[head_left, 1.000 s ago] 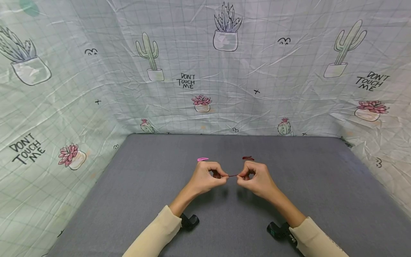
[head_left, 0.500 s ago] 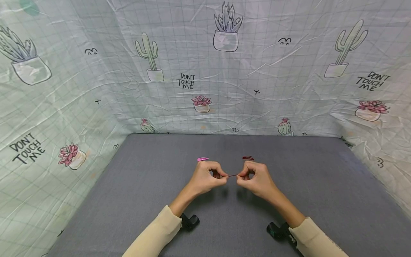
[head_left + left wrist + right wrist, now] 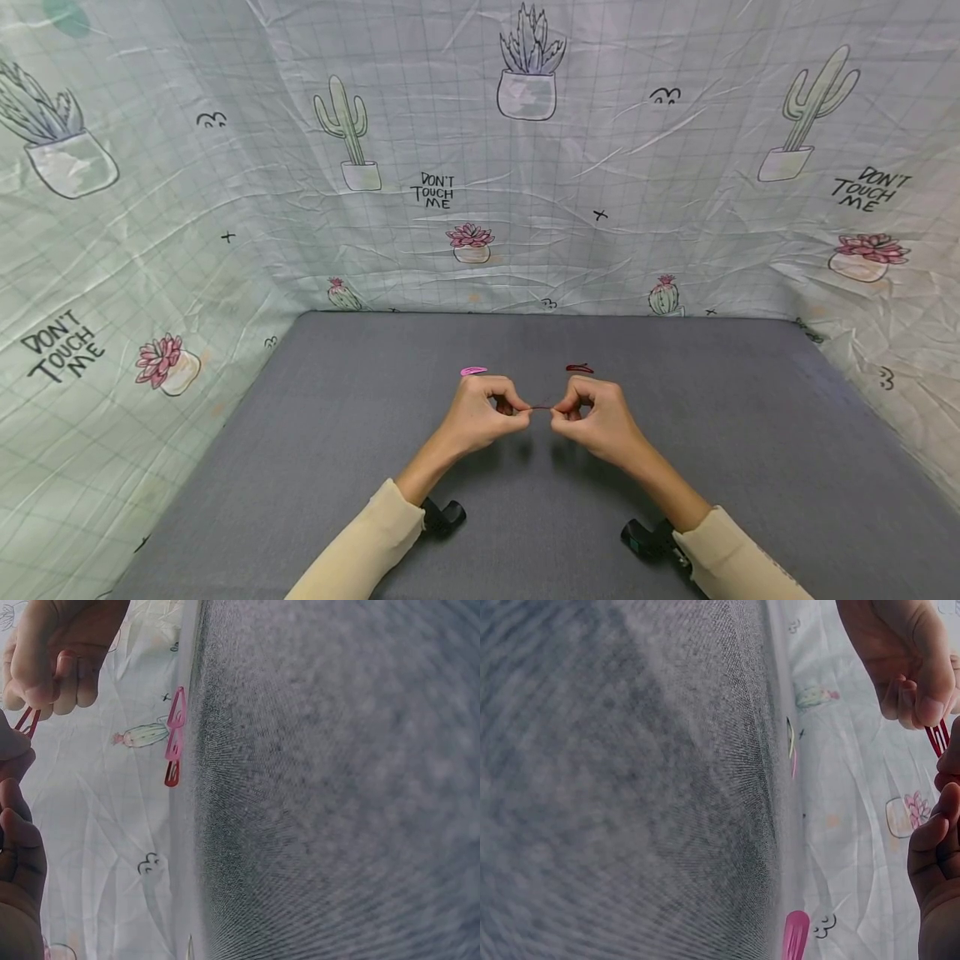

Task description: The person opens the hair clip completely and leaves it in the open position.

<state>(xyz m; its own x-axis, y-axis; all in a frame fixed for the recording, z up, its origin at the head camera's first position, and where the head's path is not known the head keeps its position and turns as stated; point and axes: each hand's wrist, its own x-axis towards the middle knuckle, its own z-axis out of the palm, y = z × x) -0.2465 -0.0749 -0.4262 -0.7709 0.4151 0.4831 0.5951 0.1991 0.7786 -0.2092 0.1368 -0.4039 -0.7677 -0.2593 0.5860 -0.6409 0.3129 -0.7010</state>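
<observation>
My left hand (image 3: 487, 410) and right hand (image 3: 592, 414) face each other above the grey table, each pinching one end of a slim red snap hair clip (image 3: 541, 407) between thumb and forefinger. In the left wrist view the clip (image 3: 28, 721) shows as an open red frame between the fingertips; the right wrist view shows its slotted middle (image 3: 937, 739). The fingers cover both its ends. Beyond the left hand a pink hair clip (image 3: 473, 371) lies on the table, and a dark red one (image 3: 580, 368) lies beyond the right hand.
The grey table (image 3: 360, 367) meets a pale curtain (image 3: 585, 167) with cactus prints at its back and sides. The left wrist view shows several clips in a row, a red one (image 3: 172, 773) lowest. A pink clip (image 3: 796, 934) shows large in the right wrist view.
Both hands keep their pinch on the red hair clip and stay nearly in place. The clip has gone from slightly slanted to about level.
</observation>
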